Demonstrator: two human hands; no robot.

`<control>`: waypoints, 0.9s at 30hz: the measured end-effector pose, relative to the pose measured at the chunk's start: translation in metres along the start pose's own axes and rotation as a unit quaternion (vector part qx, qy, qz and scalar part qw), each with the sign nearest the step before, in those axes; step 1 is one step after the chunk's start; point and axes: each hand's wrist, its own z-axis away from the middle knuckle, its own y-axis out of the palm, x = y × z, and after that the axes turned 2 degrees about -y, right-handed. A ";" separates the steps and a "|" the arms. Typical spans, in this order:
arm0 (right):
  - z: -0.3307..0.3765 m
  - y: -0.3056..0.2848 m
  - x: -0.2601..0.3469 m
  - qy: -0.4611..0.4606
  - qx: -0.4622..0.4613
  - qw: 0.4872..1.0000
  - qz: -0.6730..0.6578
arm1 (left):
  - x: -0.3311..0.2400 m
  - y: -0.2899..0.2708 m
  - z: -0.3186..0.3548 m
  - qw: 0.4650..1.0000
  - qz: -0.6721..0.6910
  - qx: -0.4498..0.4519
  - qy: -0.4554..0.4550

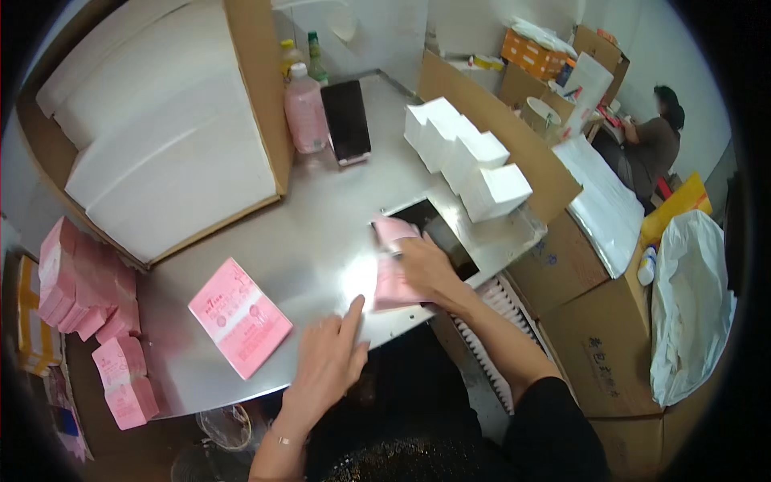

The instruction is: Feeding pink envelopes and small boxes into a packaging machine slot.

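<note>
My right hand point(430, 269) lies over a pink packet point(389, 281) beside the dark rectangular opening point(438, 229) in the metal table. Its fingers curl on the packet and are partly blurred. To the left of it, my left hand point(325, 353) is over the table's front edge, holding nothing, with its index finger stretched toward the packet. A flat pink printed packet with a pale band point(241, 317) rests farther left on the tabletop.
Stacks of pink packets point(88, 281) stand at the left. White paper stacks point(470, 161) line the right back. A large carton of white sheets point(169, 120), a phone point(345, 120) and a pink-liquid bottle point(305, 112) stand behind. Another person point(654, 145) sits far right.
</note>
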 end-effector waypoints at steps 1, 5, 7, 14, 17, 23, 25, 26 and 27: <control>0.003 -0.004 -0.008 0.099 0.039 0.994 -0.002 | 0.000 0.005 0.006 0.999 0.031 0.006 -0.003; -0.003 -0.048 0.001 0.161 0.246 0.954 0.059 | 0.002 0.004 0.005 0.990 0.099 -0.032 0.100; -0.007 -0.075 0.017 0.128 -0.062 0.989 0.029 | 0.019 -0.013 0.020 0.993 0.070 -0.083 0.048; -0.004 -0.100 -0.085 0.128 -0.202 0.953 0.185 | 0.059 -0.042 0.028 0.922 -0.155 -0.296 -0.196; -0.001 -0.094 -0.057 0.135 -0.205 0.948 0.202 | 0.080 -0.034 0.040 0.940 -0.202 -0.153 -0.230; -0.010 -0.108 -0.048 0.104 -0.217 0.931 0.274 | 0.057 -0.061 0.022 0.955 -0.185 -0.194 -0.125; -0.008 -0.108 -0.048 0.137 -0.187 0.937 0.261 | 0.026 -0.048 0.004 0.982 -0.073 -0.166 -0.059; -0.009 -0.109 -0.051 0.165 -0.157 0.943 0.244 | 0.012 -0.032 -0.005 0.988 -0.043 -0.147 -0.004; -0.008 -0.110 -0.055 0.160 -0.157 0.943 0.245 | 0.005 -0.015 -0.014 0.992 -0.025 -0.119 0.027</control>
